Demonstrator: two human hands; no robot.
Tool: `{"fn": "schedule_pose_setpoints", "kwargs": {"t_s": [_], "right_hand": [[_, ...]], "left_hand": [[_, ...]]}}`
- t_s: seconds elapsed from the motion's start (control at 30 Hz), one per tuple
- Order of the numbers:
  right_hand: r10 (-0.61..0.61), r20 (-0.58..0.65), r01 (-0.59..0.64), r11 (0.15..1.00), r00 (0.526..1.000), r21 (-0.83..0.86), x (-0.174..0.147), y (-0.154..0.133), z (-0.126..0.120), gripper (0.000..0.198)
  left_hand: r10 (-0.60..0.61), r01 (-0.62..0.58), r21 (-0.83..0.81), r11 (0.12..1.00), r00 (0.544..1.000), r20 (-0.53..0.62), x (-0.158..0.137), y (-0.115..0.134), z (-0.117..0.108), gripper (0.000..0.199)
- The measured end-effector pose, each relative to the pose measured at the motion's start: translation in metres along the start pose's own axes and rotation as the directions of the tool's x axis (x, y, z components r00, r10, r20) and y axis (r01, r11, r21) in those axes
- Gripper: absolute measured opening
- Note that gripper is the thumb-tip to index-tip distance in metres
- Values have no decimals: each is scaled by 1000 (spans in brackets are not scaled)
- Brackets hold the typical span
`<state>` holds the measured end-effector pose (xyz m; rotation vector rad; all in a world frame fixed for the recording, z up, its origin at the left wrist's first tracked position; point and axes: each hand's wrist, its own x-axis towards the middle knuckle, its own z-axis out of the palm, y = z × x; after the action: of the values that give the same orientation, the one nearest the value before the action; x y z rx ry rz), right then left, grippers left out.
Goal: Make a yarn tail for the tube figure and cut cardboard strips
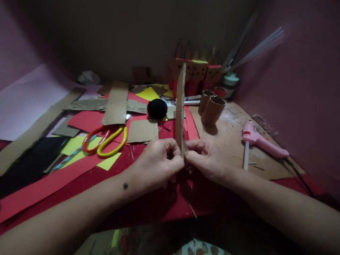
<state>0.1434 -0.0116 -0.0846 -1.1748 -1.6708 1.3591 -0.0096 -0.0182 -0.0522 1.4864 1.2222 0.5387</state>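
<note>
A strip of corrugated cardboard (pixel 180 106) stands on edge, its cut side facing me. My left hand (pixel 163 159) pinches its near end from the left. From the right, the fingers of my right hand (pixel 204 157) close on the same end, so both hands meet around it. To the left of my left hand lie scissors (pixel 113 141) with red and yellow handles and a square cardboard piece (pixel 143 131). Beyond my right hand, brown cardboard tubes (pixel 213 111) stand upright. A round black object (pixel 157 108) sits left of the strip.
On the right, a pink glue gun (pixel 262 140) with a cord rests on a cardboard sheet (pixel 233 141). Red paper (pixel 53 180), yellow paper and cardboard scraps cover the left. Decorated cardboard pieces (pixel 196 71) and a lidded jar (pixel 230 84) stand at the back, near the walls.
</note>
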Motion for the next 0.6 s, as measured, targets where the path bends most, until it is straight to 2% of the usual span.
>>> {"fn": "schedule_pose_setpoints", "kwargs": {"t_s": [0.3, 0.47, 0.6], "right_hand": [[34, 39, -36, 999, 999, 38, 2, 0, -2, 10], [30, 27, -32, 998, 999, 57, 1, -1, 0, 10], [2, -10, -3, 997, 1000, -77, -2, -5, 1, 10]], "left_hand": [[-34, 39, -56, 998, 996, 86, 4, 1, -5, 8], [-37, 43, -68, 997, 995, 91, 4, 1, -7, 7], [-8, 9, -17, 1000, 998, 54, 2, 0, -6, 7]]}}
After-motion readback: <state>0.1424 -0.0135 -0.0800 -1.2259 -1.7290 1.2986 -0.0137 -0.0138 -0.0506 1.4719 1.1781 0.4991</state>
